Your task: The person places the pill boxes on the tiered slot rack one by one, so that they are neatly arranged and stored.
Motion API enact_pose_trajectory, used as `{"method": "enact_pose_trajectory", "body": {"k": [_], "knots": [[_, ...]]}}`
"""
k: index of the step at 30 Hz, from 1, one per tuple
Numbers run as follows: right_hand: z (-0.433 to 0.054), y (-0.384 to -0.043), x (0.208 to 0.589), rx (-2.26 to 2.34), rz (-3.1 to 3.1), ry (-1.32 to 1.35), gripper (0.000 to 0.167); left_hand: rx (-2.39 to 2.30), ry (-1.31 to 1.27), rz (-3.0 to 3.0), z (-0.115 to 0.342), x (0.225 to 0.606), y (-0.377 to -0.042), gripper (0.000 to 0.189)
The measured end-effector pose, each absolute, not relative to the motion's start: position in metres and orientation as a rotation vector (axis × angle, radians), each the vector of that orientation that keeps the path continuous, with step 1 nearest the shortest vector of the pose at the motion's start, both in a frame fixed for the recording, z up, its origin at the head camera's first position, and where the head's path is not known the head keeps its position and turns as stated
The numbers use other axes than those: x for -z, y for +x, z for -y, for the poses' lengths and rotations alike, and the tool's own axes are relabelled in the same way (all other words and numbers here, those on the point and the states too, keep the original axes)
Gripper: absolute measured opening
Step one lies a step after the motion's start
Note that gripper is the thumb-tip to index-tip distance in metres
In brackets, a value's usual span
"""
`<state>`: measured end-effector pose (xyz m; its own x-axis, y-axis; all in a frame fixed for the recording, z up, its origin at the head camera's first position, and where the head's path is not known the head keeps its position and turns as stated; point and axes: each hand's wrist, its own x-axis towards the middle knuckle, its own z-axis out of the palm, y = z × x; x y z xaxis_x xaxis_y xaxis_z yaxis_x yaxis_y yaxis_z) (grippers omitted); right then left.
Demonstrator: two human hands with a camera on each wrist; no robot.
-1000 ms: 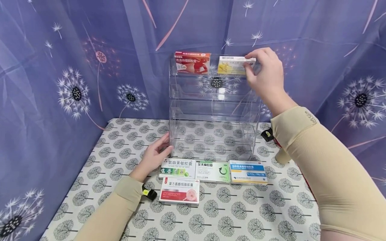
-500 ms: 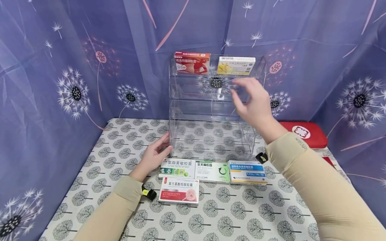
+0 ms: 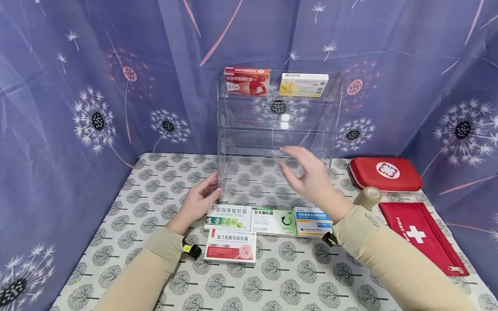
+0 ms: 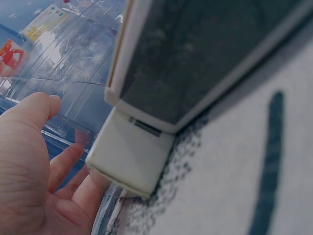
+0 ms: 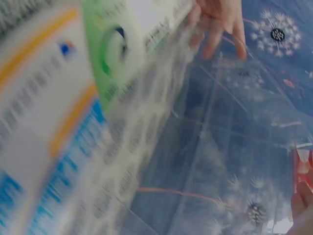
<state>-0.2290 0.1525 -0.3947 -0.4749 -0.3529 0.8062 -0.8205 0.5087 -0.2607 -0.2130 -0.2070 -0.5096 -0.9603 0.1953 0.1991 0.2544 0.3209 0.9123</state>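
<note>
A clear tiered display stand (image 3: 256,151) stands upright at the back of the table. Against its lower left side rests my left hand (image 3: 196,203), the thumb near the front edge and the fingers along the side; the left wrist view shows these fingers (image 4: 88,196) beside the clear plastic. In front of the lower tiers hovers my right hand (image 3: 313,183), thumb and fingers apart, holding nothing. On the top tier sit a red medicine box (image 3: 247,82) at left and a white-and-yellow one (image 3: 303,85) at right.
Before the stand lie a white-green box (image 3: 228,217), a green-edged box (image 3: 273,222), a blue-white box (image 3: 311,220) partly behind my right arm, and a red-white box (image 3: 230,247). At right are a red case (image 3: 365,172), a bandage roll (image 3: 367,198) and a red pouch (image 3: 432,237).
My right hand has let go of the white-and-yellow medicine box on the top tier and moved down in front of the lower tiers. The left hand has stayed at the stand's side.
</note>
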Motion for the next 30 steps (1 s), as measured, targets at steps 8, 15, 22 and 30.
{"method": "enact_pose_trajectory", "body": {"k": [8, 15, 22, 30], "knots": [[-0.135, -0.201, 0.425, -1.037, 2.097, 0.992, 0.049, 1.758, -0.450, 2.499, 0.207, 0.509, -0.213, 0.070], [-0.111, -0.165, 0.440, -1.201, 2.252, 0.948, 0.057, 1.775, -0.451, 2.497, 0.207, 0.510, -0.213, 0.070], [-0.100, -0.142, 0.456, -1.135, 2.388, 1.054, 0.063, 1.792, -0.448, 2.489, 0.207, 0.510, -0.212, 0.070], [-0.106, -0.125, 0.471, -0.980, 2.597, 1.164, 0.076, 1.742, -0.416, 2.536, 0.207, 0.507, -0.212, 0.070]]}}
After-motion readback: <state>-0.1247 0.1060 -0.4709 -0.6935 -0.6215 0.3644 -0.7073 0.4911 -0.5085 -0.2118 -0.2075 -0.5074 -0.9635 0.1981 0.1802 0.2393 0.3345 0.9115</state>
